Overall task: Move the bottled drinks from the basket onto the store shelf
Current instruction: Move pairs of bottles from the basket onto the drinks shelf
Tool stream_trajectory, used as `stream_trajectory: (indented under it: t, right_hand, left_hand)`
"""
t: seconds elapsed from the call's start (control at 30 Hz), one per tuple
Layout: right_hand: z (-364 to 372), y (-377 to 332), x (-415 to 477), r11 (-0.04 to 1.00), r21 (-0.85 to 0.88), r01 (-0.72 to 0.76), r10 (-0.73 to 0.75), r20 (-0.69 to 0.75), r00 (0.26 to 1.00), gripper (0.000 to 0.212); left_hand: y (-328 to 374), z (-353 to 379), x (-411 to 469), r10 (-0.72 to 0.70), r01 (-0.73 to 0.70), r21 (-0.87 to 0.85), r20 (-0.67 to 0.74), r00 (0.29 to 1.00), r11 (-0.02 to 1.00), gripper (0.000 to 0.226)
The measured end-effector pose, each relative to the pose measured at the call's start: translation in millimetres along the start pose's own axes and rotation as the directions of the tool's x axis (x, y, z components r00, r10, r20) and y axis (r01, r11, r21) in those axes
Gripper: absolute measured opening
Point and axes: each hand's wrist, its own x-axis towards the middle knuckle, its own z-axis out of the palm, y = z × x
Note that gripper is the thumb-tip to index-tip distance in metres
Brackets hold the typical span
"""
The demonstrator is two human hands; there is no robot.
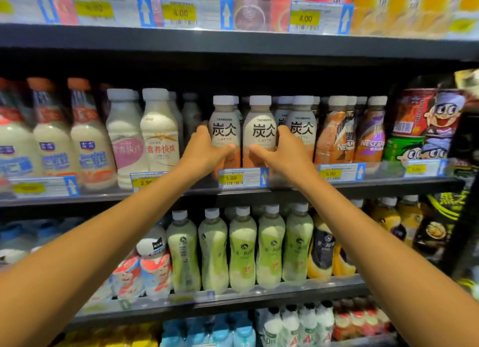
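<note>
I see both bare arms reaching up to the middle dark metal shelf [259, 191]. My left hand [207, 149] wraps the left white-capped Tanbing latte bottle [224, 123]; my right hand [282, 149] wraps the matching bottle beside it [260, 129]. Both bottles stand upright at the shelf's front edge, thumbs nearly meeting between them.

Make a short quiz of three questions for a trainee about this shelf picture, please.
1. True or false: each hand grips one latte bottle.
2. Which price tag hangs below the latte bottles: A 2.90, B 5.00, C 6.00?
3. What brand stands directly right of the lattes?

Key:
1. True: left hand on the left latte bottle, right hand on the middle latte bottle.
2. B, the 5.00 tag.
3. Nescafe bottles.
</note>
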Motion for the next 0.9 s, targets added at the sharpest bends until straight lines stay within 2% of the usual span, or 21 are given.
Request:
stream_trajectory:
  t: [0.07, 0.13, 0.2, 0.3, 0.4, 0.5, 0.73, 0.9]
  right_hand:
    - [-5.4, 2.4, -5.2, 0.987, -0.152, 0.050, -0.058, -0.046, 0.997, 0.047]
    - [-11.8, 5.2, -11.7, 0.924, -0.365, 0.111, -0.154, -0.088, 0.984, 0.044]
    - [-17.8, 5.4, -19.3, 0.821, -0.533, 0.206, -0.277, -0.056, 0.959, 0.041]
    - [-26.5, 3.9, -30.9, 0.723, -0.619, 0.307, -0.381, 0.014, 0.924, 0.038]
    - [-33.1, 8.2, -40.6, 0.690, -0.629, 0.359, -0.417, 0.060, 0.907, 0.036]
    - [-45.7, 18.7, -46.4, 0.676, -0.641, 0.364, -0.414, 0.078, 0.907, 0.034]
    - [-91.1, 62.1, -45.0, 0.675, -0.640, 0.369, -0.420, 0.078, 0.904, 0.041]
    - [-123.3, 97.2, -35.6, 0.700, -0.607, 0.378, -0.442, 0.048, 0.896, 0.042]
  left_hand:
    - [0.3, 1.2, -9.8, 0.111, -0.094, 0.183, -0.085, 0.990, 0.979, 0.056]
    - [-0.8, 1.9, -20.0, 0.265, -0.193, 0.404, -0.132, 0.955, 0.894, 0.063]
    - [-1.7, 2.7, -27.6, 0.429, -0.289, 0.591, -0.109, 0.897, 0.753, 0.060]
    - [1.9, 1.4, -36.1, 0.504, -0.334, 0.725, -0.022, 0.863, 0.603, 0.057]
    - [12.7, 1.5, -44.2, 0.508, -0.332, 0.785, 0.025, 0.861, 0.523, 0.057]
    - [28.1, 8.4, -50.3, 0.512, -0.327, 0.811, 0.039, 0.858, 0.485, 0.053]
    - [66.1, 52.2, -65.7, 0.500, -0.335, 0.815, 0.065, 0.864, 0.473, 0.048]
    - [97.8, 92.3, -69.1, 0.493, -0.332, 0.794, 0.048, 0.869, 0.510, 0.059]
